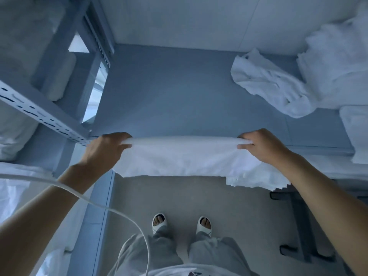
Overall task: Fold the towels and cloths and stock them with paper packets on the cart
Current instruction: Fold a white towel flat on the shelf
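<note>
A view straight down from a person's head onto a grey-blue work surface (179, 86) that fills the middle of the frame.

Across the centre, a white towel (179, 156) is stretched flat between two bare hands. The left hand (105, 148), at centre left, pinches one end of the far fold with its fingers curled over the cloth. The right hand (260, 146), at centre right, grips the opposite end in the same way. The towel looks pulled taut, likely so the fold lies straight and the edges line up before the next fold. Its near edge hangs over the front edge of the surface, toward the person's feet (181, 224) at the bottom centre.

In the upper right lies a crumpled white cloth (268, 86), loose and unfolded, probably waiting its turn. Beyond it, at the right edge, sits a heap of white towels (338, 62), and below that a flatter white stack (356, 132) that may be finished folds; I cannot tell for sure.

At the left stands a metal shelving rack (39, 108) with slotted uprights, holding pale bundles. Whether it is the cart is unclear. No paper packets can be made out. A white cable (111, 210) curves across the lower left, over the left forearm.
</note>
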